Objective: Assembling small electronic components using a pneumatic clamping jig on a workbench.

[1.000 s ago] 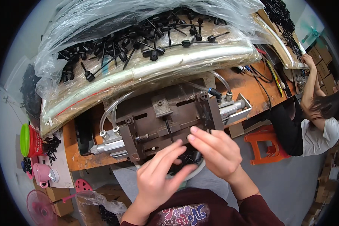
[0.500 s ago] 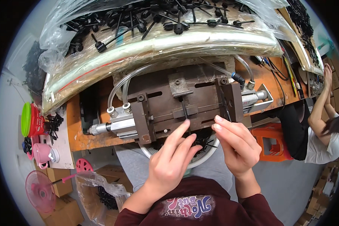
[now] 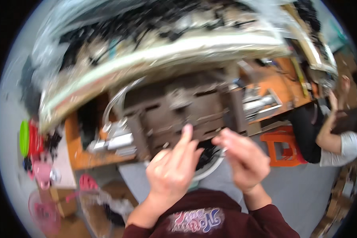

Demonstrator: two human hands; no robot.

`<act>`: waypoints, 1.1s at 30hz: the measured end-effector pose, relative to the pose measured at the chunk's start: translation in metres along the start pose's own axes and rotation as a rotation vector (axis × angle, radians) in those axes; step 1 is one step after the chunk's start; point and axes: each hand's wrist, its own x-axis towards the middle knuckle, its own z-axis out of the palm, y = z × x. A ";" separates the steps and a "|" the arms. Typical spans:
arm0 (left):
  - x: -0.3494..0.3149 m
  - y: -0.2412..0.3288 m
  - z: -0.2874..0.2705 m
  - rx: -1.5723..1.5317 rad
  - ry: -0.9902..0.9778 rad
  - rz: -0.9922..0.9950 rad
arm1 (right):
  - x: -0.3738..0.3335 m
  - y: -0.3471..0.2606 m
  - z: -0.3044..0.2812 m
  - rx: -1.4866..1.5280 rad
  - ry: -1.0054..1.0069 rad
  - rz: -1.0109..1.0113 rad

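Note:
Blur smears much of the head view. A brown metal jig [image 3: 152, 123] stands on the bench in front of me, with a metal block [image 3: 179, 99] fixed at its middle. My left hand [image 3: 170, 172] has its index finger stretched over the jig's near middle, the thumb apart and the other fingers loosely bent. I see nothing held in it. Beside the jig's near right corner, my right hand [image 3: 248, 160] has thumb and fingers pinched together. Whatever they hold, if anything, is too blurred to name. Below the hands, a white round basin [image 3: 212, 169] contains dark parts.
Silvery air cylinders flank the jig, one left [image 3: 119, 141] and one right [image 3: 261, 105]. Beyond it, a plastic-lined tray [image 3: 146, 57] carries many black stemmed parts. An orange stool [image 3: 279, 144] and another person [image 3: 333, 146] are at the right. Cardboard boxes [image 3: 71, 210] stand lower left.
The whole view has shifted and blurred. The black part upright at the jig's middle no longer shows clearly. Both hands keep nearly the same pose, the right one still pinched.

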 end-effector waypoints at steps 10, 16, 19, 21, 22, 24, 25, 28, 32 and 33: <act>-0.002 0.007 0.003 -0.036 -0.017 -0.065 | -0.004 0.002 0.009 0.231 0.096 -0.129; 0.000 0.016 -0.002 -0.057 -0.005 -0.073 | -0.008 0.002 0.010 0.250 0.141 -0.136; 0.000 0.013 -0.002 -0.058 -0.040 -0.084 | -0.011 0.001 0.012 0.258 0.153 -0.126; -0.001 0.009 -0.001 -0.050 -0.050 -0.074 | -0.013 0.001 0.014 0.274 0.144 -0.111; -0.001 0.008 0.000 -0.069 -0.038 -0.069 | -0.014 0.002 0.015 0.282 0.139 -0.104; -0.002 0.009 0.001 -0.108 -0.015 -0.068 | -0.016 0.004 0.018 0.292 0.138 -0.096; -0.002 0.009 0.002 -0.110 -0.014 -0.067 | -0.016 0.005 0.019 0.293 0.146 -0.103; 0.000 0.012 0.002 -0.102 -0.008 -0.080 | -0.016 0.005 0.018 0.298 0.147 -0.089; 0.000 0.011 0.002 -0.086 0.005 -0.050 | -0.016 0.006 0.019 0.310 0.147 -0.076; 0.000 0.011 0.002 -0.080 0.010 -0.045 | -0.015 0.006 0.019 0.305 0.145 -0.081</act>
